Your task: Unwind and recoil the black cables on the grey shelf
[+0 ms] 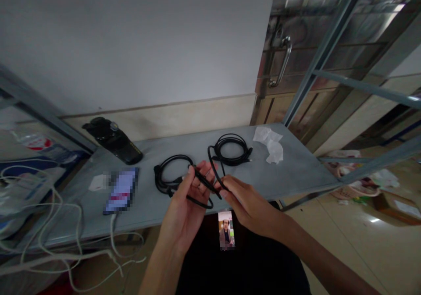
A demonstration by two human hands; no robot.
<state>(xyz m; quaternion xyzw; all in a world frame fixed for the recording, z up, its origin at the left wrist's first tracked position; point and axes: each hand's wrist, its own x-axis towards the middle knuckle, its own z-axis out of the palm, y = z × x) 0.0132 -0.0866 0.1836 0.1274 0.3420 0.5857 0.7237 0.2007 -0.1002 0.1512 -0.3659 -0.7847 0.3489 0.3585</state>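
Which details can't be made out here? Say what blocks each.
All in the head view:
Thin round black cable between the hands: parts hidden by the fingers of the left hand and right hand.
Flat rectangular phone with lit lilac screen: screen text unreadable, partly pixelated.
Thick white cable: far end cut off by the left edge.
Brown cardboard box: print on its white label too small and blurred.
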